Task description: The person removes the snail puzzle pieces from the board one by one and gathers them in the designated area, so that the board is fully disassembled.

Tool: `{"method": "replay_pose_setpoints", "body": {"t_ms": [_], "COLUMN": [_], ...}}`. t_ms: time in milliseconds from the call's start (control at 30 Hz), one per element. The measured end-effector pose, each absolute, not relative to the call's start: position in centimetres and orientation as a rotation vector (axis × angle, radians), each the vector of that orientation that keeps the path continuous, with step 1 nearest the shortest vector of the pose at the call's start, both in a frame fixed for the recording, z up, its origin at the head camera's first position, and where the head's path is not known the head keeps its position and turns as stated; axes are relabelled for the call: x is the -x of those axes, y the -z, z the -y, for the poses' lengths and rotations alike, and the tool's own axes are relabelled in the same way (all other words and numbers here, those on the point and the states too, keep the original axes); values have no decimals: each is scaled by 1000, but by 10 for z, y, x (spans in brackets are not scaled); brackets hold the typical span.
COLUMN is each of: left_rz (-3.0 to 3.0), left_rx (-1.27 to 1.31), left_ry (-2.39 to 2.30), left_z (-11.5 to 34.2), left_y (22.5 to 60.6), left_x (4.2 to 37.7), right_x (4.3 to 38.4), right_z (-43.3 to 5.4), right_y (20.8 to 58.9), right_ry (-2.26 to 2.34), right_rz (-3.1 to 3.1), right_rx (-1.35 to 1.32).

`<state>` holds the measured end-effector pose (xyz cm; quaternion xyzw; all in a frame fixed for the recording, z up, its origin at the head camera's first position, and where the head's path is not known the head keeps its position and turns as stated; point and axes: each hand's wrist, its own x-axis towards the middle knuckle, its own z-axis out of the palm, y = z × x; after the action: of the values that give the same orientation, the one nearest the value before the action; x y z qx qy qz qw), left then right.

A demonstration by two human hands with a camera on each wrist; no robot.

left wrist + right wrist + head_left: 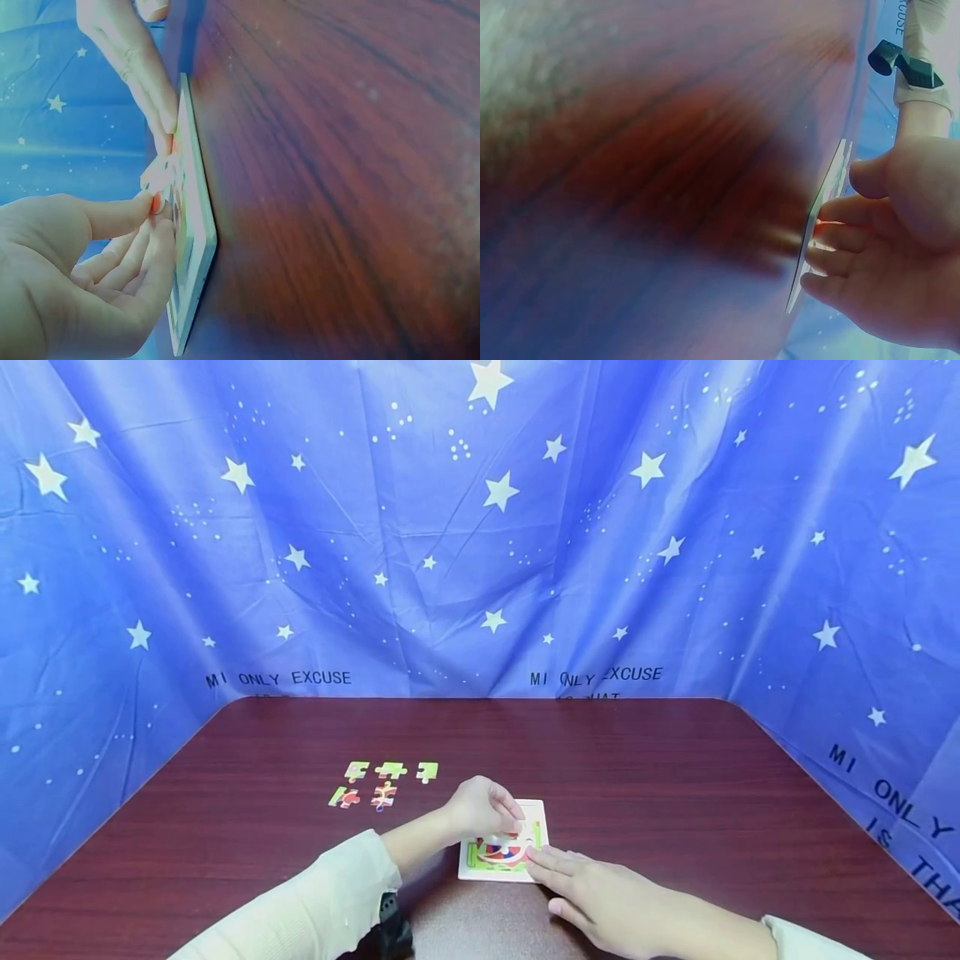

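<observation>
A white-rimmed jigsaw board (498, 877) lies on the table in front of me, partly filled with green, red and blue picture pieces. My left hand (482, 810) reaches over its upper left part. Between thumb and fingers it pinches a puzzle piece (157, 203) with a red patch, close over the board in the left wrist view; the fingers hide most of this piece. At the board's right side rests my right hand (607, 897), its fingers extended and fingertips on the edge. The right wrist view shows those fingers (838, 238) lying along the board's rim.
Several loose jigsaw pieces lie in two rows on the table left of the board, among them a green one (427, 771) and a red and green one (346, 797). The dark red wooden table (637, 760) ends at a blue star-patterned curtain (420, 527).
</observation>
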<state>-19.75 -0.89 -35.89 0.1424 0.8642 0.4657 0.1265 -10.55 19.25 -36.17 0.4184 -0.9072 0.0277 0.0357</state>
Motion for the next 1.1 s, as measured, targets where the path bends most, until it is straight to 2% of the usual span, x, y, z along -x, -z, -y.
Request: {"method": "replay_pose_setpoints", "body": {"t_ms": [600, 1100], "left_rz": [-2476, -2410], "left_rx": [-347, -273], "left_ry": [-1360, -1455], "left_z": [10, 8], "left_y": [364, 360], "left_x": [204, 203], "right_x": [106, 109], "right_z": [-182, -173], "right_y": [357, 353], "right_ry": [-177, -71], "right_rz": [2779, 2871], "right_rx": [-1318, -1309]}}
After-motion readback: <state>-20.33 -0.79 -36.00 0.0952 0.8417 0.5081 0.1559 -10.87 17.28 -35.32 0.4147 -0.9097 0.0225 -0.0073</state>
